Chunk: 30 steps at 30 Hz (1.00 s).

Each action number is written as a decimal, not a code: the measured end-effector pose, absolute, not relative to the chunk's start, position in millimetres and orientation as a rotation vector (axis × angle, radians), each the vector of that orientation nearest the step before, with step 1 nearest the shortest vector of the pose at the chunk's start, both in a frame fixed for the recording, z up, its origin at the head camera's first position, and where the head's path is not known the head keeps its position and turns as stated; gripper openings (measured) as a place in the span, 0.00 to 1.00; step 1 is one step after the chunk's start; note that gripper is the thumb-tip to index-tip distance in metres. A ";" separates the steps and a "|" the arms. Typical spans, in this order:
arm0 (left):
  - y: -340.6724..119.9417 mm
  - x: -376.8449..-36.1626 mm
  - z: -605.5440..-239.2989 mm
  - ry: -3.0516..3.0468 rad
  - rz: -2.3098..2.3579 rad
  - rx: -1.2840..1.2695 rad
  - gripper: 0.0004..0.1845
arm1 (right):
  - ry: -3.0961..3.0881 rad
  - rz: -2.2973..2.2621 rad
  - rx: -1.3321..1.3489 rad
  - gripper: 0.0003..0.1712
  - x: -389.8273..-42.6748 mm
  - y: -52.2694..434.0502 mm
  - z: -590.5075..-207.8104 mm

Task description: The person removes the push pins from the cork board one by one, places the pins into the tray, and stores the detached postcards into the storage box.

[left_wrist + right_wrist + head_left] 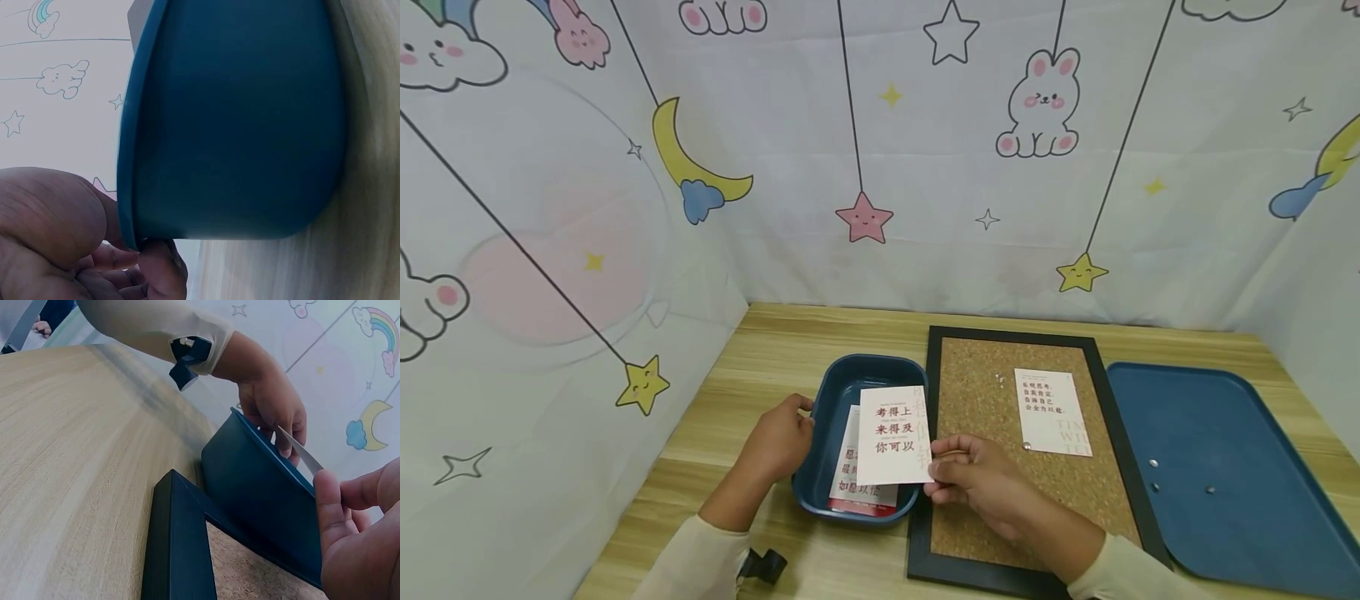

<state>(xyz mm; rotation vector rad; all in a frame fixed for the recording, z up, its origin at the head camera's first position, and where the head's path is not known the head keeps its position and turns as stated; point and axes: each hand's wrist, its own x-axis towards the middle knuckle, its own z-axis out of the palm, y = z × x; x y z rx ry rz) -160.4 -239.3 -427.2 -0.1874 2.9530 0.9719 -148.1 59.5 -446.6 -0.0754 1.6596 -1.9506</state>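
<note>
Holding a white card by its lower right corner, the right hand pinches it between thumb and fingers above the blue bin. The card hangs over the bin's right side, near the left edge of the cork board. The left hand grips the bin's left rim with curled fingers and steadies it on the table. One more card lies inside the bin. On the board, one card is already pinned. A few pins rest on the blue tray to the right. I judge the work is partly done: one card is mounted, one is lifted out, and at least one remains in the bin.
</note>
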 end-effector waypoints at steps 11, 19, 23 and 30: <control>-239.1 -159.9 -427.6 2.947 0.984 -0.197 0.15 | 1.662 -1.880 -0.128 0.21 -144.2 56.1 -449.6; -237.9 -159.5 -427.6 2.893 1.017 -0.238 0.16 | 1.684 -1.881 -0.116 0.20 -143.3 58.6 -454.8; -237.9 -159.1 -427.5 2.891 1.011 -0.246 0.16 | 1.679 -1.890 -0.118 0.19 -143.2 60.3 -456.2; -237.8 -158.9 -427.5 2.893 1.009 -0.246 0.17 | 1.687 -1.887 -0.125 0.19 -144.2 64.2 -455.9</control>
